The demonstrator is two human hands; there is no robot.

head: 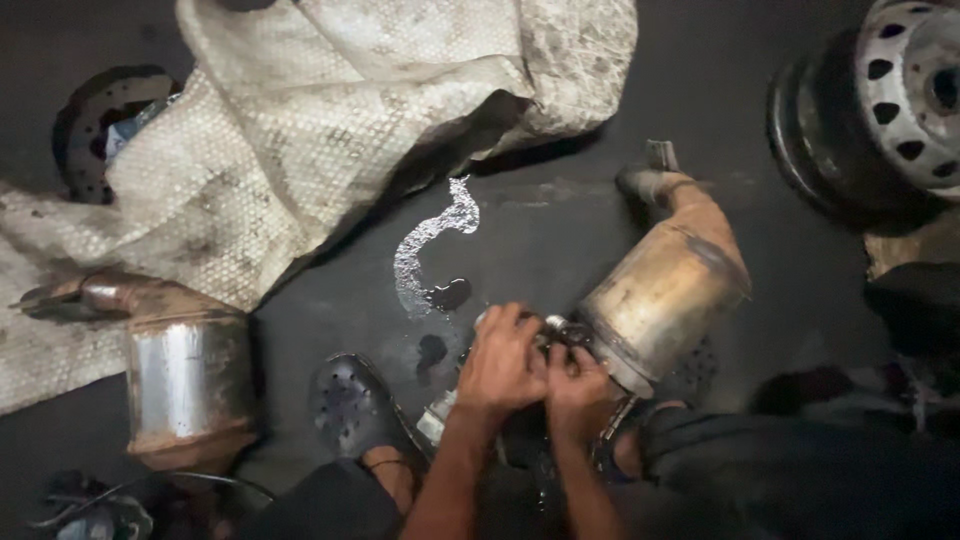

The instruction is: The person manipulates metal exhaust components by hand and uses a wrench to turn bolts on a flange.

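Canister (665,290), rusty metal, lies just right of left hand (500,365) and right hand (575,385), both grips clamped on its near end.

Centred on the converter can (668,290): both hands (535,368) at its near end; steel wheel rim (885,95) behind and right; woven sack (330,130) behind and left; second can (185,375) far left; clog (350,405) near-left.

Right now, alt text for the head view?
Both hands, left and right, grip the near end of a rusty metal canister on a dark floor. A second canister, dirty sack and wheel rim lie around.
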